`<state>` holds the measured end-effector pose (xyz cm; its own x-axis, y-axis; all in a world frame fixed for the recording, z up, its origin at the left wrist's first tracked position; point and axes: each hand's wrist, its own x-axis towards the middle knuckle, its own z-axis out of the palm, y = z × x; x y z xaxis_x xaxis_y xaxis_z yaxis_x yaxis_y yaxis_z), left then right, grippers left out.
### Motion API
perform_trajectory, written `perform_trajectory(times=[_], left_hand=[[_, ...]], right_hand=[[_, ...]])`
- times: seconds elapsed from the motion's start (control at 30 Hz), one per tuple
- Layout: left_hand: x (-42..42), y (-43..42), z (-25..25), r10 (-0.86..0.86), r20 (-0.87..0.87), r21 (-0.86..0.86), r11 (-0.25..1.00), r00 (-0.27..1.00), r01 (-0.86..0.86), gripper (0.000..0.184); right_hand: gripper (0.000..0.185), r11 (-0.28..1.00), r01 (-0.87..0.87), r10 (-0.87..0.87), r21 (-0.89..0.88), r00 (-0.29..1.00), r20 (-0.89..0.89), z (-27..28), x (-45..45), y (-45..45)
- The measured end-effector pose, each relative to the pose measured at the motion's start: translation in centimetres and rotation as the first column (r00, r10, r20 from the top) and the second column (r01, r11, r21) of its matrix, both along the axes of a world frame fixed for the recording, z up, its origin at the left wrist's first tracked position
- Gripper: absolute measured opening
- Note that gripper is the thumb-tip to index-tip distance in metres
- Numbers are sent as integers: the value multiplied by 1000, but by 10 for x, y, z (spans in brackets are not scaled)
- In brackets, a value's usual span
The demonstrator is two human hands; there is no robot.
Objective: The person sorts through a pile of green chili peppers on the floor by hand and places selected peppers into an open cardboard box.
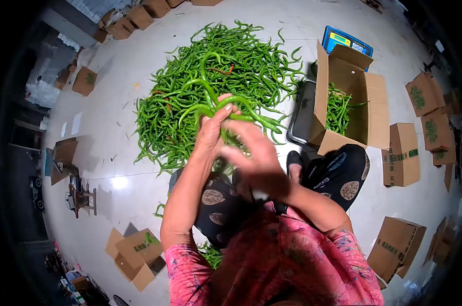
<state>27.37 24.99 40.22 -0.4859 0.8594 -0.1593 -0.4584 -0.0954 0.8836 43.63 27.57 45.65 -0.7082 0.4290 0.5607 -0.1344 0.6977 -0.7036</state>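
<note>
My left hand (210, 130) is closed round a small bunch of long green chili peppers (247, 106), whose curved ends stick out both above and to the right of the fingers. My right hand (256, 155) is just beside it, blurred by motion, with thumb and fingers apart and nothing visible between them. Beyond both hands a big heap of green chili peppers (169, 109) is spread on the floor, with a few red ones among them. To the right, an open cardboard box (320, 97) holds more green peppers (338, 111). It stands on a dark scale platform (302, 109).
A blue scale display (339, 39) is behind the open box. Cardboard boxes (403, 155) stand along the right side, with another open box (135, 250) at lower left. A small wooden stool (83, 196) is on the left. My knees flank the near edge of the heap.
</note>
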Motion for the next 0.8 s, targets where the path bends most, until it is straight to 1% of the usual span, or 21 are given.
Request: perform_trajectory(times=[0.03,0.1,0.13,0.17,0.2,0.23,0.27,0.3,0.33,0.37,0.4,0.43,0.47,0.5,0.57,0.63,0.67,0.77,0.8], left_hand=[[0,0,0,-11,-13,27,1000,1000,11,40],[10,5,4,14,-140,-45,999,990,-20,40],[17,6,8,-3,-296,-120,992,955,-34,40],[23,9,9,-30,-445,-187,981,895,-59,39],[27,14,-4,8,-600,-113,989,800,-95,44],[30,17,-1,-121,-737,-219,974,665,-66,51],[32,17,-14,-70,-886,-137,984,459,-115,54],[35,17,-27,-10,-975,-42,989,222,-142,57],[47,15,-13,-138,-971,-175,967,196,-184,58],[43,17,-24,48,-993,47,999,107,-13,60],[50,16,-21,48,-996,47,999,78,-14,61],[60,14,-8,46,-998,45,999,50,-13,61],[63,12,-1,25,-996,26,1000,89,3,61],[65,10,4,6,-992,8,1000,128,20,61],[61,10,9,-28,-975,-10,996,222,85,58],[59,11,12,-41,-925,-20,998,378,58,54],[63,12,15,-10,-910,-9,1000,414,4,45],[54,17,8,107,-987,110,994,118,22,39],[53,17,10,147,-986,150,988,78,40,35]], right_hand=[[53,948,152,-126,-279,986,108,-11,6,6],[67,925,170,-112,-340,977,183,-24,8,11],[74,910,184,-108,-371,970,217,-32,8,14],[92,907,149,-56,-393,970,239,-45,2,16],[94,884,139,-69,-446,983,169,-59,-5,17],[97,860,122,-83,-496,992,99,-69,-12,18],[87,787,37,-37,-616,999,14,-72,-15,21],[78,665,-13,-56,-747,996,-67,-77,-21,25],[69,523,-77,-89,-849,986,-144,-80,-26,28],[61,367,-150,-135,-918,968,-212,-82,-29,34],[47,334,-104,-204,-937,962,-180,-83,-31,45],[36,295,-60,-273,-953,951,-144,-83,-30,55],[27,60,-182,-283,-981,940,-192,-80,-24,64],[27,-34,-324,-274,-945,913,-303,-90,-19,77],[31,6,-465,-200,-885,867,-457,-94,-10,94],[42,-125,-572,-135,-811,820,-557,-95,-1,102],[44,-130,-588,-129,-798,808,-575,-96,-2,101],[49,-158,-623,-136,-766,782,-608,-89,-4,94],[51,-170,-633,-144,-755,774,-616,-86,-5,91]])
